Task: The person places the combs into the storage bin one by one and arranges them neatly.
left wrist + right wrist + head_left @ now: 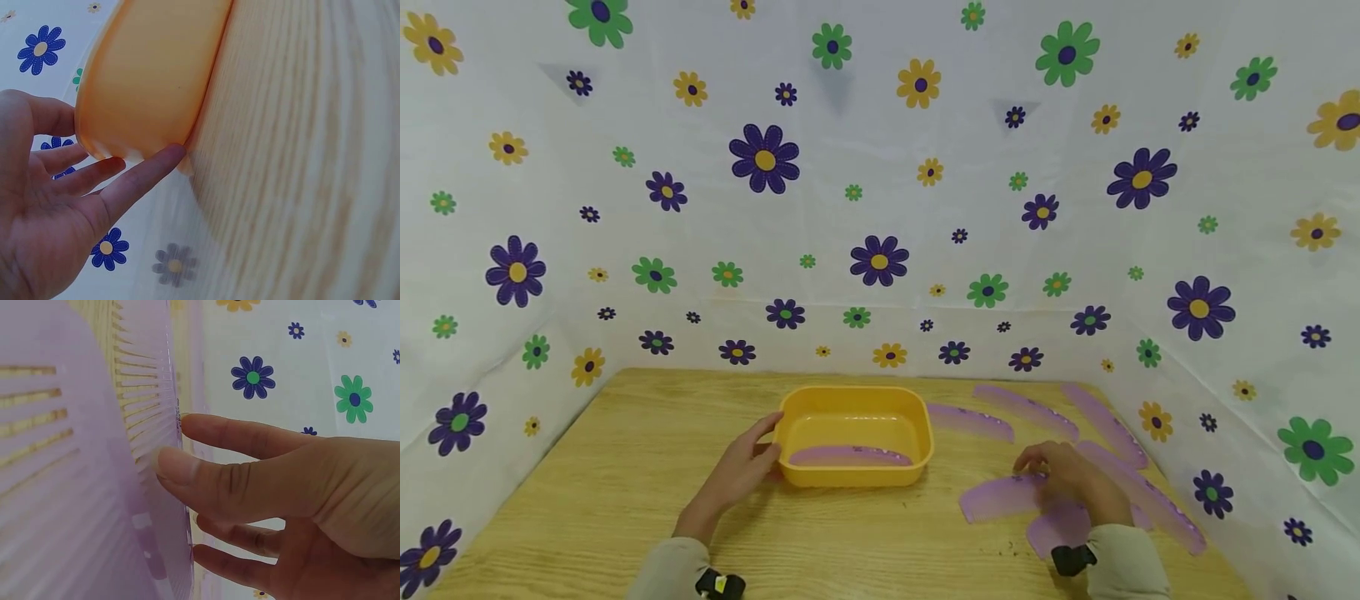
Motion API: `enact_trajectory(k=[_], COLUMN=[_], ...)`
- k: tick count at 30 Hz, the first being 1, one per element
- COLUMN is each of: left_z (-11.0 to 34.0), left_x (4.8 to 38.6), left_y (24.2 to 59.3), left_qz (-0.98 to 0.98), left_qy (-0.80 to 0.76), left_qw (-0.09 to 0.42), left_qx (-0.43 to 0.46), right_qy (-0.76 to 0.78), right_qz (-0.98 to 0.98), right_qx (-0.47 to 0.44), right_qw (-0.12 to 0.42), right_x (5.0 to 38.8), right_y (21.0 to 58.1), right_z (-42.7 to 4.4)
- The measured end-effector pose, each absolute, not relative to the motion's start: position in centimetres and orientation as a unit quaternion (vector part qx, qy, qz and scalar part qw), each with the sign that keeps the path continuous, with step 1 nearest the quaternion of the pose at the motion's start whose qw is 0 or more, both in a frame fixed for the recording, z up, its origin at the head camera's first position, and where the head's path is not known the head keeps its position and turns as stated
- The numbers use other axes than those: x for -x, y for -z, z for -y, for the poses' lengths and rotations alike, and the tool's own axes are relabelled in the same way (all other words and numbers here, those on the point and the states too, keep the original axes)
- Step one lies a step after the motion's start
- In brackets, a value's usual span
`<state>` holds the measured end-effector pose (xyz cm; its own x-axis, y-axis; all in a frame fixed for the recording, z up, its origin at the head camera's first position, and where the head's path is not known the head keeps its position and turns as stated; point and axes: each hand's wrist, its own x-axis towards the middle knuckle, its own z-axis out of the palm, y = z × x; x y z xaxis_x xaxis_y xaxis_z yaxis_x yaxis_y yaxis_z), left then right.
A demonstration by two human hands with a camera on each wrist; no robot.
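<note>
"Pale sleeves [1129, 565] are filling the near edge, each with a black device [1072, 560] sitting at the wrist. What are the hands doing?"

"The left hand [745, 462] is resting spread, fairly straight fingers against its end of a yellow tub [853, 477], seemingly steadying it. The right hand [1067, 479] is pinching a purple comb [996, 502] along the spine, thumb on one face, fingers on the other."

"Is that comb leaving the bench [850, 542]?"

"I can't tell; it's pointing leftward from the right hand, and no clear gap is showing beneath it."

"How far along is everything?"

"Early on, I'm judging. Just one boxed comb [850, 456] is lying inside the tub, between the two hands. At least six, counting the pinched one, are lying outside."

"Where are the others sitting?"

"A low comb [1060, 529] is lying under the right hand, partly hidden by it. A slanting comb [1150, 502] is stretching away on that hand's right. Beyond the same hand, a corner comb [1107, 427], a back comb [1028, 408] and a tubside comb [970, 422] are lying, the last one just beside the tub. By my reading, most of the sorting is waiting."
</note>
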<state>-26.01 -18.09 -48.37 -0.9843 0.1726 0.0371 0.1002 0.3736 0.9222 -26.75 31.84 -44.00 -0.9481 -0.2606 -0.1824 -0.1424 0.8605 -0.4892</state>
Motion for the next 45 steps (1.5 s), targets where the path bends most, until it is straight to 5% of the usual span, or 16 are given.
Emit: enact_trajectory(k=[22,35,45], left_z=[18.0,18.1,18.1], left_x=[26.0,26.2,26.3], left_y=[47.9,47.8,48.3], left_qz=[-0.830,-0.829,-0.826], left_qy=[-0.552,-0.551,-0.557], left_qw=[0.032,0.032,0.030], left_qx=[-0.075,-0.085,-0.078], right_qy=[0.248,0.326,0.321], right_qz=[-0.943,-0.899,-0.887], right_qx=[0.221,0.283,0.330], right_qw=[0.033,0.071,-0.023], right_x=[27.0,27.4,27.4], right_y=[44.3,43.3,42.7], right_z=[-32.4,-33.2,-32.7])
